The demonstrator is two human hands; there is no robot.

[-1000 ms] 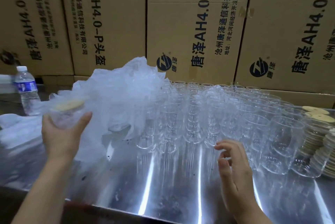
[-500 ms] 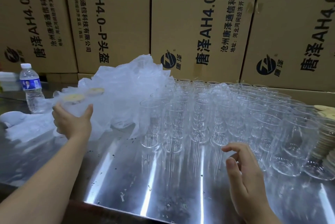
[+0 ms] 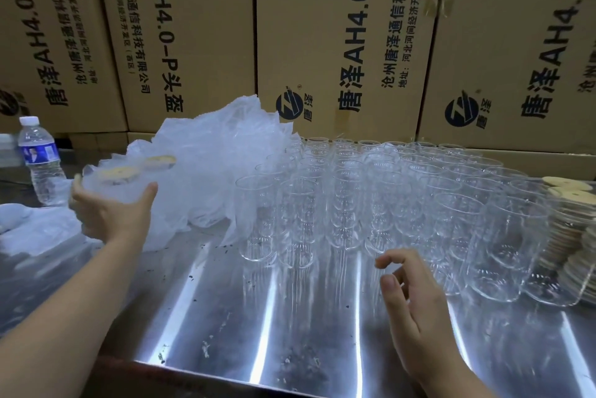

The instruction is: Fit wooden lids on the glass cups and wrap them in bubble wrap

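Observation:
My left hand (image 3: 109,217) grips a bubble-wrapped glass cup (image 3: 113,184) with a wooden lid on top, at the left beside the heap of bubble wrap (image 3: 209,171). A second lidded, wrapped cup (image 3: 159,161) sits just behind it in the heap. Several rows of bare glass cups (image 3: 387,204) stand across the middle and right of the steel table (image 3: 258,333). My right hand (image 3: 416,310) hovers over the table in front of the cups, fingers loosely curled, holding nothing. Stacks of round wooden lids (image 3: 571,230) stand at the far right.
A plastic water bottle (image 3: 40,162) stands at the far left behind the wrap. Large printed cardboard boxes (image 3: 322,42) form a wall right behind the table. The table's front edge runs along the bottom of the view.
My left hand has carried the wrapped cup away from me toward the heap of bubble wrap. My right hand has stayed in front of the cups.

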